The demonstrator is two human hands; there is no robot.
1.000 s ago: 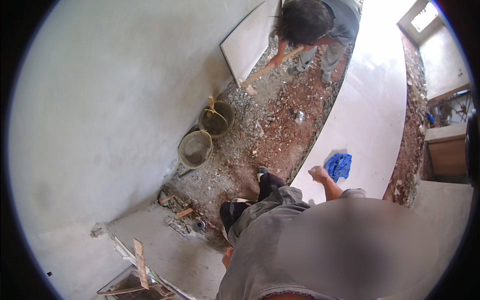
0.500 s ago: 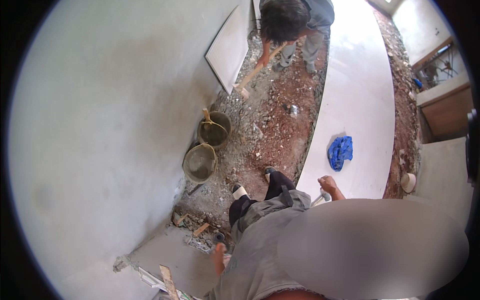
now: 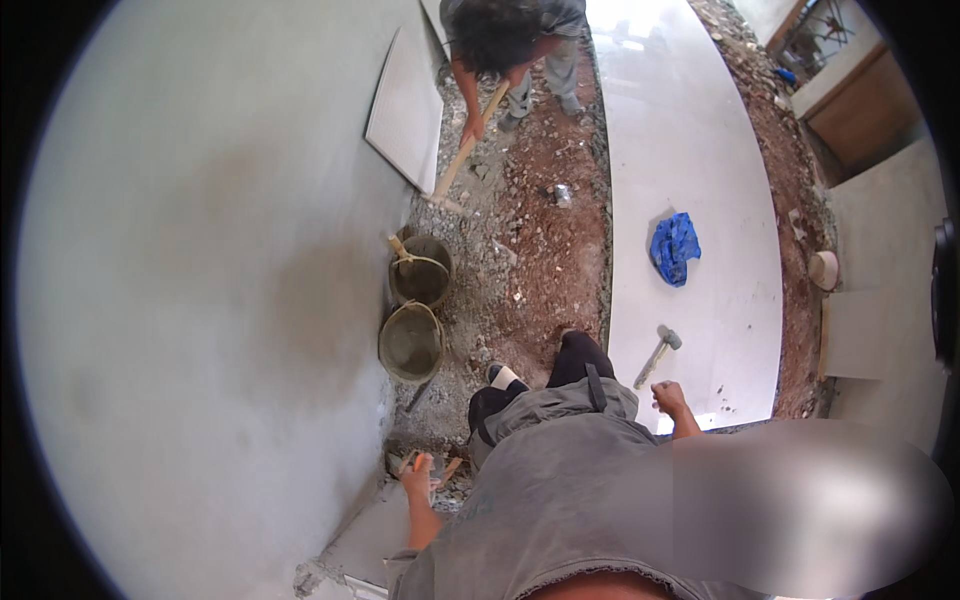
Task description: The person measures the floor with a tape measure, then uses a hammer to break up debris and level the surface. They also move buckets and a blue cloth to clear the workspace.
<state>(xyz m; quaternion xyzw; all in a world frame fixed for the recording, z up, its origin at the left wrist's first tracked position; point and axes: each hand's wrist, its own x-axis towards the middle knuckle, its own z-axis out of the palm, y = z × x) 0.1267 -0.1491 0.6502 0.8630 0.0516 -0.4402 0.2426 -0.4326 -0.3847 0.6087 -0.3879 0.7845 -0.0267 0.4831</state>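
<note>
My left hand (image 3: 418, 476) is low beside the rubble near the wall. Its fingers are closed around a small thing with an orange part, too small to name. On the right, my right hand (image 3: 672, 398) hangs over the near end of the long pale slab (image 3: 690, 160), fingers curled with nothing seen in them. Just beyond it a mallet (image 3: 660, 355) with a grey head lies on the slab, its handle end close to my fingers but apart from them. Farther along the slab lies a crumpled blue plastic bag (image 3: 676, 249).
Two dark buckets (image 3: 411, 343) stand by the left wall. Ahead, another person (image 3: 500, 60) bends over a long-handled hoe (image 3: 465, 155) in the rubble. A pale panel (image 3: 405, 115) leans on the wall. Right of the slab is a round pale container (image 3: 823, 270).
The view has shifted. My left hand has risen forward, and the small orange-marked thing now shows in it. The mallet, partly hidden before, now lies in full view. The other person's hoe has moved.
</note>
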